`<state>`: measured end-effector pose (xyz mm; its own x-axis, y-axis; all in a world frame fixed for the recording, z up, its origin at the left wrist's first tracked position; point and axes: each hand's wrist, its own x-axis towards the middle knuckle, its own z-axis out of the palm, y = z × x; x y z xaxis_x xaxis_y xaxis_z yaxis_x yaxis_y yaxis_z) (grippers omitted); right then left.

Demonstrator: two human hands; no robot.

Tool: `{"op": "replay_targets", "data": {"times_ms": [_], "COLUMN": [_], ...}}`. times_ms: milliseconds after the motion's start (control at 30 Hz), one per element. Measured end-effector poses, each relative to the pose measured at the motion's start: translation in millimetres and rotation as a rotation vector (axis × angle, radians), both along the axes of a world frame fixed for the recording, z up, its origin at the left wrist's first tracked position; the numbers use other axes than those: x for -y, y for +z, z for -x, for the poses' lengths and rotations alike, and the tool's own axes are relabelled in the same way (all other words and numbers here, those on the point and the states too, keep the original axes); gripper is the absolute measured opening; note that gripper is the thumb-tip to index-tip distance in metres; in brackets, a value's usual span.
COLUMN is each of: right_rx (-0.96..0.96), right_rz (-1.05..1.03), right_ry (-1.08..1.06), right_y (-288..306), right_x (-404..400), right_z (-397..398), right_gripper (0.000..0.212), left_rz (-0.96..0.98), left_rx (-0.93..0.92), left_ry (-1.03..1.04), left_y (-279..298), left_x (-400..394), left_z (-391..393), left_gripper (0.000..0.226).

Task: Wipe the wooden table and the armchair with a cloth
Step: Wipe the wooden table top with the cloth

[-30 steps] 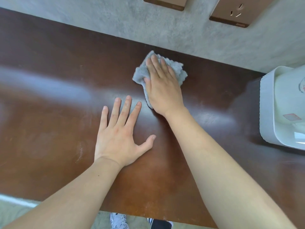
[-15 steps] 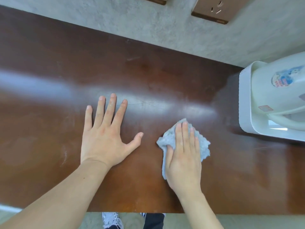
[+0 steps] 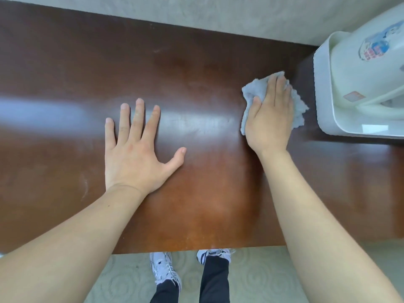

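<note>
A grey cloth [image 3: 251,92] is pressed flat onto the dark wooden desk [image 3: 196,73] by the right hand [image 3: 270,119], its fingers held straight and close together on top of the fabric; the cloth is seen bunched at the desk's right side, just beside a white tray [image 3: 323,101] in which a white kettle [image 3: 363,62] is set; the left hand [image 3: 135,149] is laid palm-down on bare wood, fingers spread, well apart from the cloth.

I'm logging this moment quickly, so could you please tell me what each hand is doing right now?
Left hand: open, flat on the wooden table, holding nothing.
Right hand: open, straight fingers pressing the grey cloth onto the table.
</note>
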<state>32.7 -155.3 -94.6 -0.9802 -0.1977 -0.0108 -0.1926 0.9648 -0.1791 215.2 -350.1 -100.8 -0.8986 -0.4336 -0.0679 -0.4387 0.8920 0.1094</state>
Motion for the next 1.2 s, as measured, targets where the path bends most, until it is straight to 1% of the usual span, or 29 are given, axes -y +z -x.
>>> {"op": "replay_targets", "data": {"times_ms": [133,200,267,367,533,633,700,767,833,900,1000,1067,1200], "right_rx": [0.062,0.09,0.117,0.102,0.034,-0.011,0.003,0.037,0.042,0.026,-0.013,-0.014,0.063], "right_rz": [0.051,0.021,-0.02,-0.071,-0.057,-0.076,-0.067,-0.051,-0.02,0.005,0.012,0.043,0.073], "right_ry": [-0.006,0.025,0.072,0.115,0.087,0.013,-0.073,-0.124,-0.139,-0.131,-0.094,-0.073,-0.047], "right_y": [5,6,7,6,5,3,5,7,4,2,3,5,5], "right_x": [-27,-38,-44,-38,-28,-27,-25,-22,-20,-21,-27,-30,-30], "right_z": [-136,-202,-230,-197,-82,4,52,78,78,58,4,-50,-175], "right_gripper": [0.059,0.059,0.062,0.063,0.059,0.055,0.055,0.056,0.057,0.058,0.061,0.065,0.07], "left_rz": [0.005,0.007,0.001,0.005,0.007,-0.001,-0.003,-0.007,-0.005,-0.002,-0.01,-0.014,0.0], "left_rx": [-0.003,0.001,0.009,0.011,-0.001,-0.009,-0.002,-0.012,-0.01,-0.011,-0.012,-0.011,-0.011], "left_ry": [0.003,-0.003,-0.002,0.001,0.004,0.0,0.0,0.0,-0.002,-0.004,-0.005,-0.005,-0.009], "left_y": [-1,1,1,3,2,1,1,1,1,1,1,1,1], "left_x": [0,-1,-2,-1,0,-1,-3,-3,-2,-2,-1,-1,0], "left_z": [-3,-3,-3,-4,-4,-2,-3,-2,-1,-2,-2,-2,-3], "left_gripper": [0.095,0.094,0.094,0.095,0.095,0.095,0.094,0.095,0.095,0.096,0.096,0.096,0.095]}}
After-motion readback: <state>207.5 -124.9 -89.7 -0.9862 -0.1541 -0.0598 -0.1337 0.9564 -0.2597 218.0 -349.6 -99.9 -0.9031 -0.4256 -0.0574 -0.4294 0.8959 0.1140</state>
